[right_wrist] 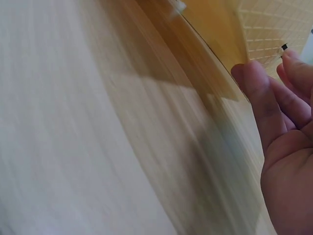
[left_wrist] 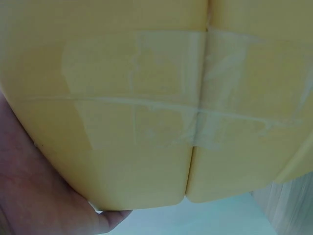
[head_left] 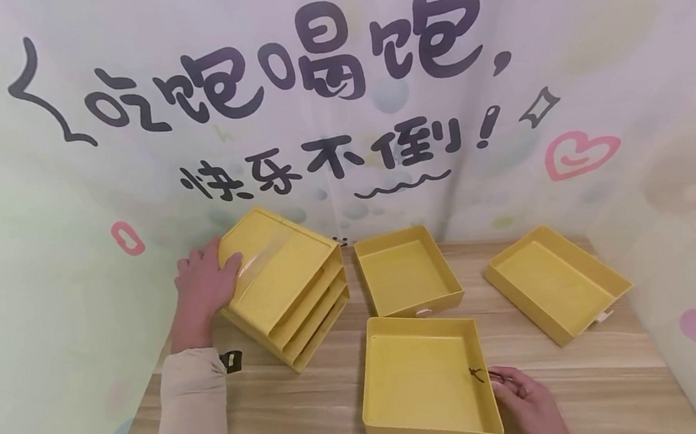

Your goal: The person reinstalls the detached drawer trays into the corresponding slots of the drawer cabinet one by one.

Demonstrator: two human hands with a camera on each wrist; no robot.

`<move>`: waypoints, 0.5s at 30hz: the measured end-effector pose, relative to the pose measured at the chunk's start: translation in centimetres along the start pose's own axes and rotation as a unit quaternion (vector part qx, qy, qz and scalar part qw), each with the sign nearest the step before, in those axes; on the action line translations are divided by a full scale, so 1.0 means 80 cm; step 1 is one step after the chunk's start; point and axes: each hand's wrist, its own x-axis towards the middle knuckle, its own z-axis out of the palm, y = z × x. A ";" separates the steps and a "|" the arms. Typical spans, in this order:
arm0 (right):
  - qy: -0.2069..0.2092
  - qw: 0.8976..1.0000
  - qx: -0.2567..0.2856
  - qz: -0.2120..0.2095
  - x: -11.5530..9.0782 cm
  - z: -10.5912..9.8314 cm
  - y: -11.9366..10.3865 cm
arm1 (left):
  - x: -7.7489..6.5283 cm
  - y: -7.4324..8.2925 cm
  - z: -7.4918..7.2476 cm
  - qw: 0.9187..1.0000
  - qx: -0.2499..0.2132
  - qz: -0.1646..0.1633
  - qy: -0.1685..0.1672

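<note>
A yellow drawer cabinet with several open slots stands tilted at the left of the table, its openings facing right. My left hand grips its upper left edge, thumb over the top panel. Clear tape crosses the cabinet's yellow surface in the left wrist view. A yellow drawer is in front at centre, its open side up. At its right wall, my right hand pinches the black cord pull, whose knot shows inside. The drawer's gridded underside is visible in the right wrist view.
Two more yellow drawers lie on the wooden table: one drawer behind the centre one, another drawer at the right, turned at an angle. A printed cloth wall rises behind and at both sides.
</note>
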 end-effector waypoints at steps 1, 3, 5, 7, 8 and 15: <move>0.005 1.000 0.000 0.000 -0.001 0.005 -0.001 | 0.000 0.000 0.000 1.000 0.001 0.000 0.002; 0.011 1.000 0.003 0.005 -0.002 0.014 -0.004 | -0.001 0.000 0.001 1.000 0.001 0.000 0.005; 0.017 1.000 0.005 0.016 -0.004 0.022 -0.005 | -0.001 0.000 0.001 1.000 0.000 0.001 0.007; 0.017 0.999 0.009 0.025 -0.006 0.030 -0.006 | -0.001 0.000 0.002 1.000 -0.001 0.002 0.009; 0.018 0.999 0.013 0.029 -0.007 0.034 -0.007 | -0.001 -0.001 0.002 1.000 -0.001 0.003 0.010; 0.022 0.998 0.052 0.030 -0.012 0.059 -0.012 | 0.000 -0.003 0.002 1.000 0.003 0.004 0.006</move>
